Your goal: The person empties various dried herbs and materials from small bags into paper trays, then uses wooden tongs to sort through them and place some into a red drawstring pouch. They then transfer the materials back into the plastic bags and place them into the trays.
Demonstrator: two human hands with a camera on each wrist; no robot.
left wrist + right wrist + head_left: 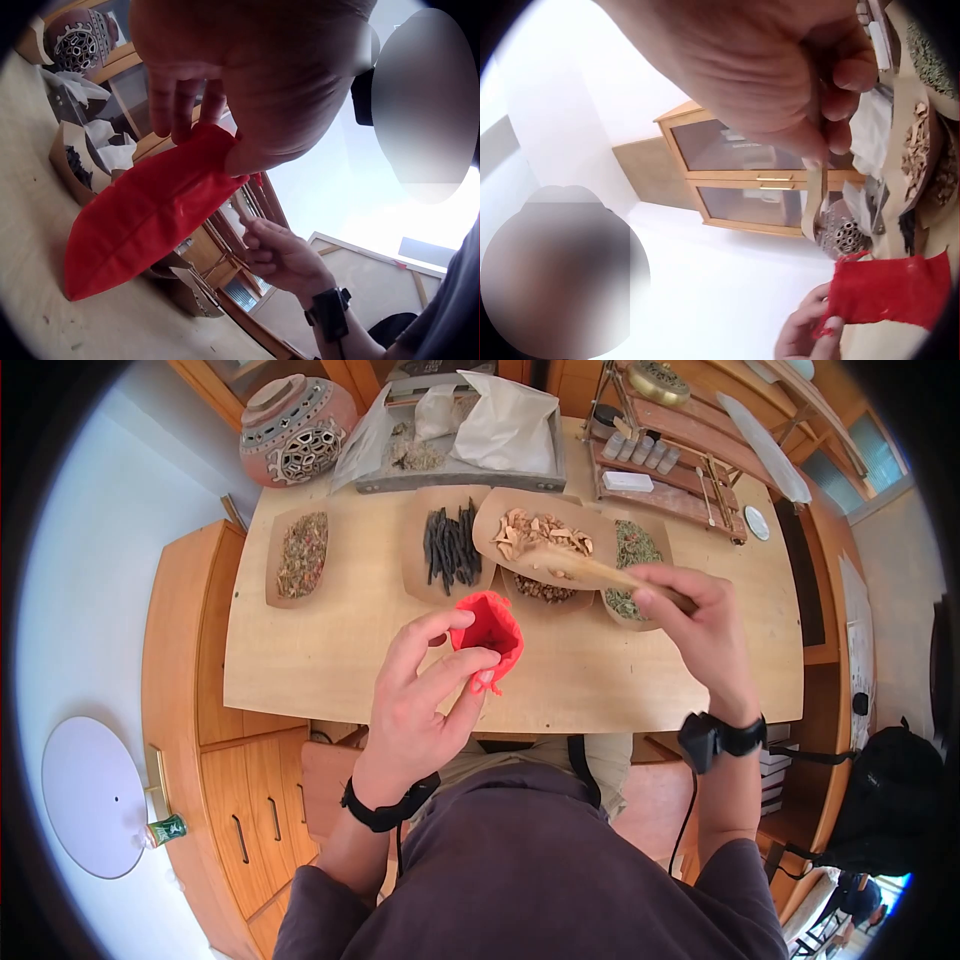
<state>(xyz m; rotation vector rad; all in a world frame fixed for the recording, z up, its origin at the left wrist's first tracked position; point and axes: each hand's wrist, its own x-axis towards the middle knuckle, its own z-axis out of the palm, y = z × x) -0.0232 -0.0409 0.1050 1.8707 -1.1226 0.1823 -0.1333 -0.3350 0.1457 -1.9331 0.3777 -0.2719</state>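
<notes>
Holding the pouch (490,622) mouth up near the centre of the frame, pinched its rim between thumb and fingers of the left hand (412,700), with the mouth spread wide. Could not make out any fill inside, nor tell from the left wrist view between hanging clear of the table (285,670) and brushing it at the lower end. Gripped the scoop (615,573) by its handle, right of centre, with the right hand (700,622) curled round it. Aimed it leftward over the chips (520,532), blurred at the far end. Seemed to be at the step of scooping up chips for the pouch. Probably called next for a level lift over the near rim of the chip tray (600,520), then a short swing down and left to the red mouth, with a slow tip against spilling.

Found most room on open wood at lower left and just right of the pouch, but close to the front edge. Met tighter edges higher up, with the chip tray lapping over the brown bits (545,591), between sticks (452,550) and green herb (637,545). Farther off, had the rack (695,435) at upper right, the grey tray (460,484) at top centre and the pot (290,445) at upper left, all beyond the likely path.
</notes>
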